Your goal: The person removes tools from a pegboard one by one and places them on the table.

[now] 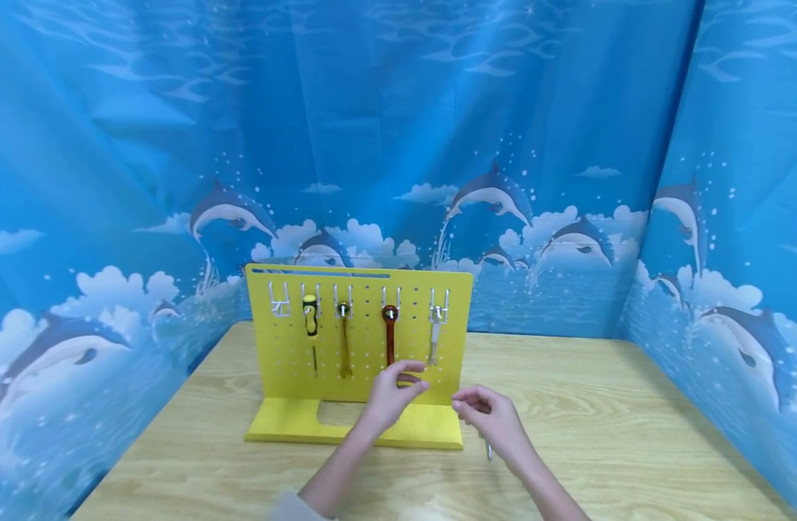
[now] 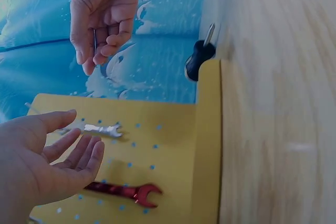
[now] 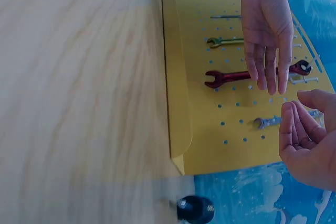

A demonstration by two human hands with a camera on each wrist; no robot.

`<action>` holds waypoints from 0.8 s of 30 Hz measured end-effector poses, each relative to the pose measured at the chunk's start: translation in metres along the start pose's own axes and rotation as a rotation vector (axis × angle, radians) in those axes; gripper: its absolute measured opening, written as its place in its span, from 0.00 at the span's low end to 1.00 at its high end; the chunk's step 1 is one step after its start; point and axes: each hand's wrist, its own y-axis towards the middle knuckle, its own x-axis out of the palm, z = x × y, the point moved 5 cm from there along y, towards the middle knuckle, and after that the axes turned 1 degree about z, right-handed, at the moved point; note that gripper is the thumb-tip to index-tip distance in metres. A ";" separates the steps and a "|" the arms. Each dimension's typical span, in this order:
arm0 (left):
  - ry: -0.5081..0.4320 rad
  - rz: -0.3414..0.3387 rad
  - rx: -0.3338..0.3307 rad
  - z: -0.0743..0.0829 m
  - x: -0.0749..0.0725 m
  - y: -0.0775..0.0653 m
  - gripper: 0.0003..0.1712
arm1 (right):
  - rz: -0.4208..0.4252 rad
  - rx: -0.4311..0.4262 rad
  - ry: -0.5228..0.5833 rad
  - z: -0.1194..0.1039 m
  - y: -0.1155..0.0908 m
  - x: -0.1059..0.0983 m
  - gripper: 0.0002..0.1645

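My left hand (image 1: 388,398) is in front of the yellow pegboard (image 1: 365,347), its fingers relaxed and holding nothing. Near the board's right edge my right hand (image 1: 492,420) hovers with loosely bent fingers; I see nothing held in it. A red wrench (image 1: 390,336) hangs behind the left hand, its lower end partly hidden in the head view. To its right hangs a silver wrench (image 1: 434,340). A screwdriver with a dark stubby handle (image 3: 195,209) lies on the table by the board's right end; the right hand covers most of it in the head view.
Farther left on the board hang a gold-green wrench (image 1: 344,340) and a yellow-and-black screwdriver (image 1: 310,318). The leftmost wire hook (image 1: 279,307) holds no tool. The board's base stands on a wooden table (image 1: 567,405), with a blue dolphin-print curtain (image 1: 385,145) behind.
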 end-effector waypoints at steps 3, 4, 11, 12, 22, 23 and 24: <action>0.011 0.018 0.003 0.006 -0.017 -0.001 0.18 | -0.025 -0.026 0.001 -0.010 0.004 0.011 0.10; 0.020 0.027 -0.001 0.007 -0.023 -0.002 0.17 | -0.036 -0.030 -0.001 -0.014 0.005 0.014 0.10; 0.047 0.098 -0.018 0.016 -0.062 -0.006 0.18 | -0.109 -0.087 -0.032 -0.031 0.016 0.040 0.11; 0.047 0.110 -0.023 0.016 -0.068 -0.007 0.18 | -0.123 -0.095 -0.032 -0.032 0.018 0.043 0.12; 0.113 0.242 -0.115 0.021 -0.125 -0.011 0.19 | -0.199 -0.187 -0.027 -0.058 0.034 0.083 0.11; 0.119 0.262 -0.121 0.020 -0.129 -0.011 0.19 | -0.204 -0.199 -0.023 -0.055 0.037 0.088 0.11; 0.126 0.283 -0.125 0.020 -0.133 -0.012 0.19 | -0.206 -0.217 -0.023 -0.054 0.039 0.092 0.11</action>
